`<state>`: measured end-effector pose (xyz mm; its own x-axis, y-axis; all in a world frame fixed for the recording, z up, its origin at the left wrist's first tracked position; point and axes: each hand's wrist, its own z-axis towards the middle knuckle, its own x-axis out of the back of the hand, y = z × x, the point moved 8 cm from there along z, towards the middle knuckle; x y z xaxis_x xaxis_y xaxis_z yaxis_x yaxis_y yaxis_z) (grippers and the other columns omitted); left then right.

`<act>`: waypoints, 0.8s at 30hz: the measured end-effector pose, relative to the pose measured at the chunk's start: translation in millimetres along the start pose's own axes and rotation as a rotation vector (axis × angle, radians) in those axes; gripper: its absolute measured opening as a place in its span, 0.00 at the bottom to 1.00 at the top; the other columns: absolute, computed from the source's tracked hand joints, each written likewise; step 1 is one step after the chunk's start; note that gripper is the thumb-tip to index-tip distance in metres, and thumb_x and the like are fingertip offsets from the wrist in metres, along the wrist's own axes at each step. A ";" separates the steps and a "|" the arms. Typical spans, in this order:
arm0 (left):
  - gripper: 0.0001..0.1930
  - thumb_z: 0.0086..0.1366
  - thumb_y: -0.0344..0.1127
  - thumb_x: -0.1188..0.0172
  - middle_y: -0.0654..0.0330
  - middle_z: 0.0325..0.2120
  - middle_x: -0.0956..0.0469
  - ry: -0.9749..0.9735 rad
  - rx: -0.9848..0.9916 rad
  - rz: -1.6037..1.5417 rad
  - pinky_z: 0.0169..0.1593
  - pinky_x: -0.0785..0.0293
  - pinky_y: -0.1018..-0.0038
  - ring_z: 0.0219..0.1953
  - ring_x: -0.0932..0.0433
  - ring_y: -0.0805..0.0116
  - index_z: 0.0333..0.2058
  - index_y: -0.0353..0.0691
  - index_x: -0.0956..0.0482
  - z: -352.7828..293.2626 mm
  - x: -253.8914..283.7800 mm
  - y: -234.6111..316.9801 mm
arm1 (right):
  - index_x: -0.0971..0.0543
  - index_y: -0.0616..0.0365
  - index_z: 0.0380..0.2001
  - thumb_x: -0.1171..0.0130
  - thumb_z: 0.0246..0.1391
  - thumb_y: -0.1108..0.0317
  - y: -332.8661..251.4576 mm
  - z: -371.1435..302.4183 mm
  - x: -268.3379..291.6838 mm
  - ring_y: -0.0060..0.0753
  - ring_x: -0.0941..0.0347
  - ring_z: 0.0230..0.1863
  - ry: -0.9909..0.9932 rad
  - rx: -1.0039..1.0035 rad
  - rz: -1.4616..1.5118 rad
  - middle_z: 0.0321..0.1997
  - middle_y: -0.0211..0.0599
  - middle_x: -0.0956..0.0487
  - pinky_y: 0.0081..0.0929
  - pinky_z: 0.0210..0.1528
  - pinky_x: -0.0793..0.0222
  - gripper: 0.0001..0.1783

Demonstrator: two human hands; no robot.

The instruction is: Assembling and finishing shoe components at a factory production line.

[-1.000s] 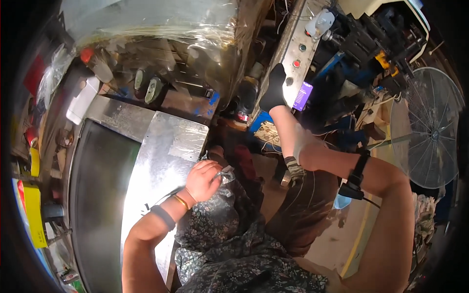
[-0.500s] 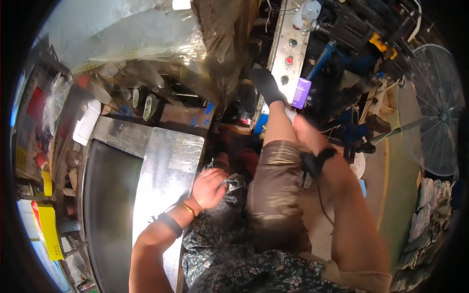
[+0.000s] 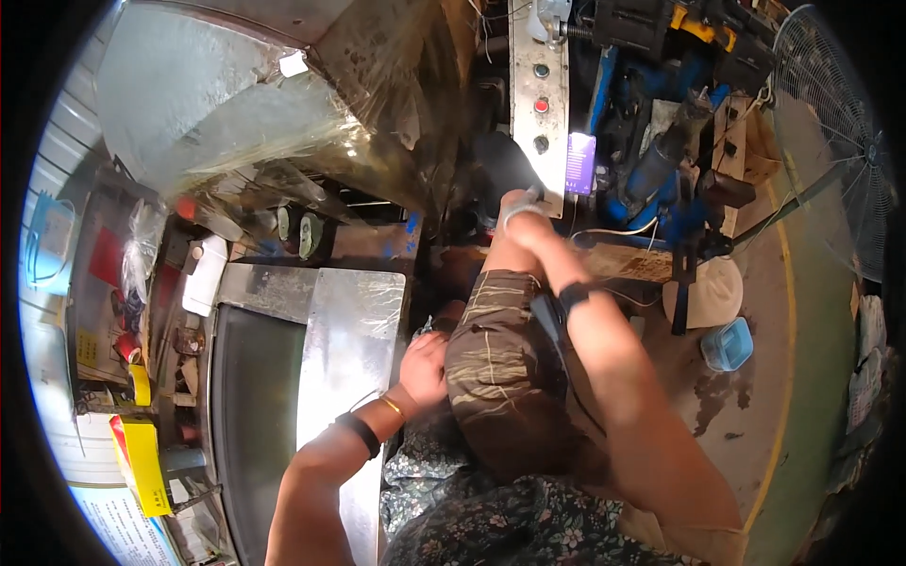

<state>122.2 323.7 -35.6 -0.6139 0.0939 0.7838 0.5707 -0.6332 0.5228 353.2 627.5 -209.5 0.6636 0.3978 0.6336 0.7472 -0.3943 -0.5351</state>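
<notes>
One sock (image 3: 510,162), black matte fabric, foot-shaped, is worn on a raised foot at the near left edge of the control panel (image 3: 540,90), a pale flat metal strip with round buttons; its long axis is slanted, toe pointed forward and leftward. Nearer the wearer than the panel, the right hand (image 3: 530,232) is laid by the bare shin (image 3: 503,257), the left hand (image 3: 427,368) against striped brown shorts (image 3: 495,335); whether either is closed cannot be told.

Hands (image 3: 424,369) apart, right arm (image 3: 604,354) outstretched
</notes>
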 end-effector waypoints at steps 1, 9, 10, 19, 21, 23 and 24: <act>0.17 0.52 0.37 0.41 0.49 0.41 0.22 0.012 0.089 0.076 0.52 0.31 0.59 0.48 0.26 0.48 0.39 0.35 0.21 -30.4 15.6 -17.2 | 0.45 0.70 0.65 0.53 0.62 0.58 -15.2 -24.7 -41.3 0.48 0.37 0.64 -0.087 0.079 -0.012 0.62 0.61 0.33 0.36 0.62 0.39 0.35; 0.20 0.52 0.45 0.38 0.49 0.39 0.21 0.013 0.118 0.074 0.53 0.31 0.59 0.46 0.25 0.47 0.40 0.36 0.20 -48.8 28.9 -35.8 | 0.49 0.55 0.71 0.61 0.66 0.41 27.0 -169.5 -131.3 0.24 0.56 0.73 -0.291 0.140 1.217 0.75 0.23 0.49 0.28 0.71 0.57 0.39; 0.19 0.52 0.44 0.38 0.49 0.39 0.21 -0.005 0.098 0.062 0.52 0.30 0.60 0.45 0.24 0.48 0.39 0.36 0.20 -45.6 31.4 -33.6 | 0.42 0.52 0.69 0.63 0.65 0.39 19.7 -178.6 -148.9 0.29 0.47 0.70 -0.462 0.073 1.332 0.72 0.27 0.41 0.32 0.69 0.50 0.37; 0.12 0.51 0.29 0.45 0.49 0.40 0.22 0.038 0.145 0.072 0.52 0.31 0.58 0.46 0.26 0.47 0.36 0.33 0.24 -40.7 38.1 -23.0 | 0.29 0.53 0.59 0.64 0.63 0.37 28.4 -142.2 -126.9 0.41 0.31 0.58 -0.175 -0.031 1.458 0.58 0.37 0.25 0.44 0.57 0.34 0.36; 0.12 0.51 0.29 0.45 0.48 0.39 0.22 0.050 0.159 0.096 0.52 0.31 0.58 0.46 0.26 0.47 0.36 0.33 0.24 -50.6 45.0 -27.9 | 0.30 0.53 0.60 0.65 0.64 0.37 14.9 -175.8 -128.9 0.40 0.31 0.59 -0.292 -0.122 1.475 0.59 0.37 0.25 0.43 0.57 0.34 0.36; 0.11 0.51 0.29 0.45 0.48 0.39 0.22 0.047 0.155 0.112 0.51 0.31 0.59 0.46 0.26 0.48 0.35 0.33 0.24 -57.1 43.9 -28.0 | 0.30 0.55 0.60 0.62 0.64 0.39 5.7 -227.3 -129.6 0.37 0.30 0.58 -0.340 -0.194 1.421 0.58 0.36 0.25 0.38 0.58 0.34 0.35; 0.11 0.51 0.30 0.44 0.48 0.39 0.22 0.070 0.144 0.116 0.50 0.30 0.60 0.45 0.25 0.48 0.34 0.33 0.24 -56.8 43.9 -26.8 | 0.28 0.57 0.58 0.60 0.64 0.40 5.7 -242.2 -129.7 0.34 0.29 0.57 -0.298 -0.157 1.342 0.58 0.36 0.24 0.35 0.59 0.34 0.33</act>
<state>49.0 301.1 -34.3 -0.5731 -0.0299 0.8189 0.7087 -0.5200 0.4769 262.5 373.0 -159.4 0.8618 -0.2042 -0.4643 -0.4624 -0.6926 -0.5536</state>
